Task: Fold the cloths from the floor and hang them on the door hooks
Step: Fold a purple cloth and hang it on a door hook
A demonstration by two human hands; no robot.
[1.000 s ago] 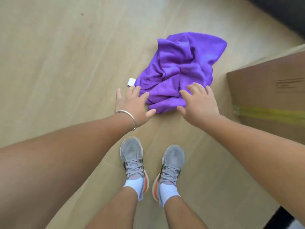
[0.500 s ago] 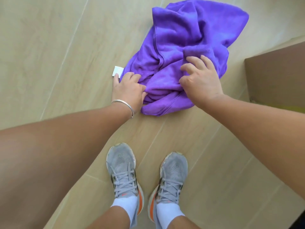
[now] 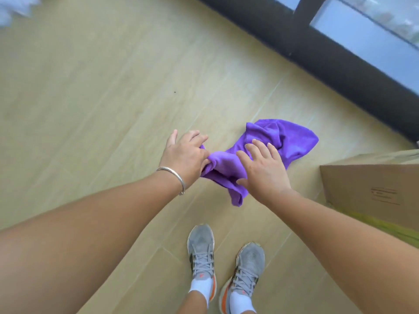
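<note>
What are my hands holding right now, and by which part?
The left hand grips the purple cloth by its bunched near end. The right hand is spread over it, gripping nothing visible.

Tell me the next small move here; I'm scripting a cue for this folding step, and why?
Probably bring the right hand down to take hold of the purple cloth. The left hand already grips one bunched end, while the right hand's fingers are spread over the cloth, holding nothing, and the cloth is crumpled, so it needs spreading out before any fold.
</note>
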